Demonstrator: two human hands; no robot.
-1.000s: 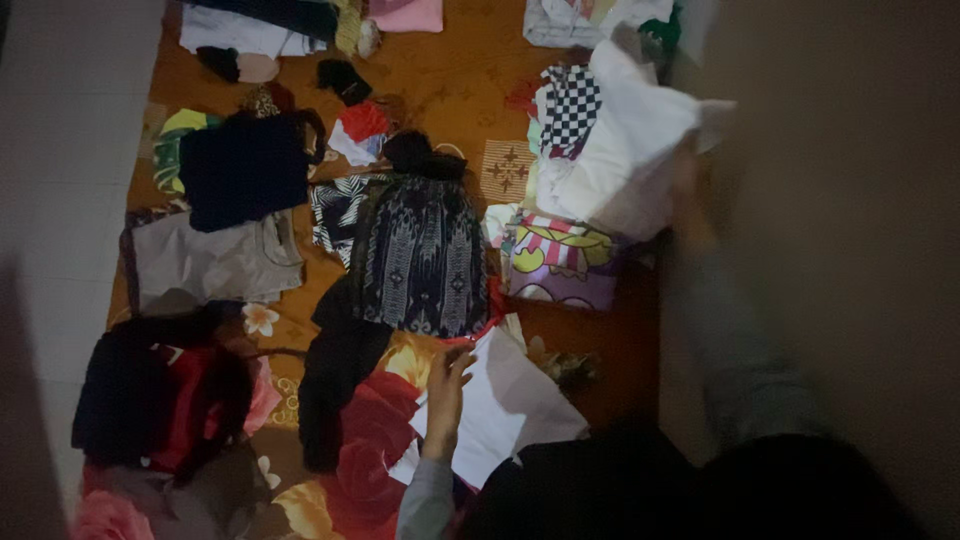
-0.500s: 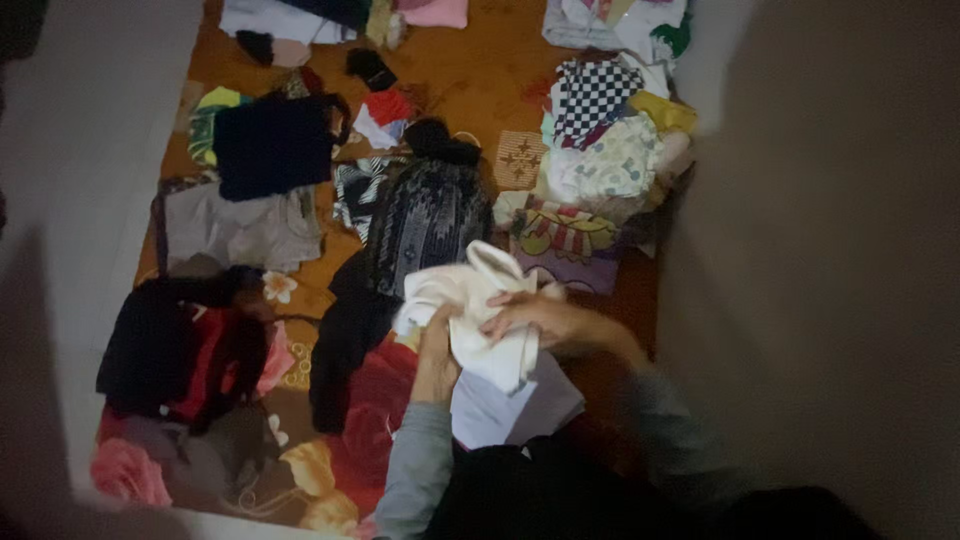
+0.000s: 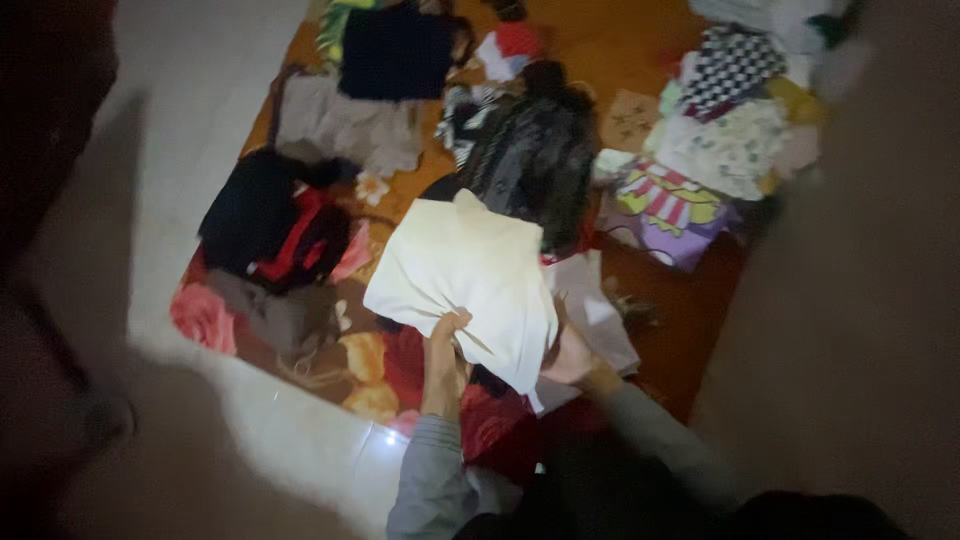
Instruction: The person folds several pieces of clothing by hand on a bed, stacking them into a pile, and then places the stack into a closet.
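1. Fingers (image 3: 452, 324) of left hand (image 3: 445, 352), head view: curled over near edge of cream cloth (image 3: 470, 275), pinching it; grip closed on fabric; grey sleeve (image 3: 432, 475) runs down to frame bottom.
2. Right hand (image 3: 568, 358): sits at cloth's right near corner, mostly hidden behind fabric; appears to clamp that corner, but finger closure can't be confirmed; image is dim and blurred.
3. Cream cloth: spread flat and held up between both hands, above flowered mat (image 3: 370, 375); roughly square, tilted, far edge twd top of frame; covers part of a dark patterned garment (image 3: 535, 160) behind it.
4. White sheet-like fabric (image 3: 595, 310): lies just beside cloth on its right, partly under it.
5. Left of cloth: black-and-red clothing pile (image 3: 280, 225); beyond it, grey folded garment (image 3: 345, 125) and a dark navy piece (image 3: 395, 50).
6. Right-far area: striped purple-and-yellow fabric (image 3: 670, 205); past it a stack w/ checkered cloth (image 3: 735, 65) on top.
7. Pale tiled floor (image 3: 190, 150) borders mat on left and near side.
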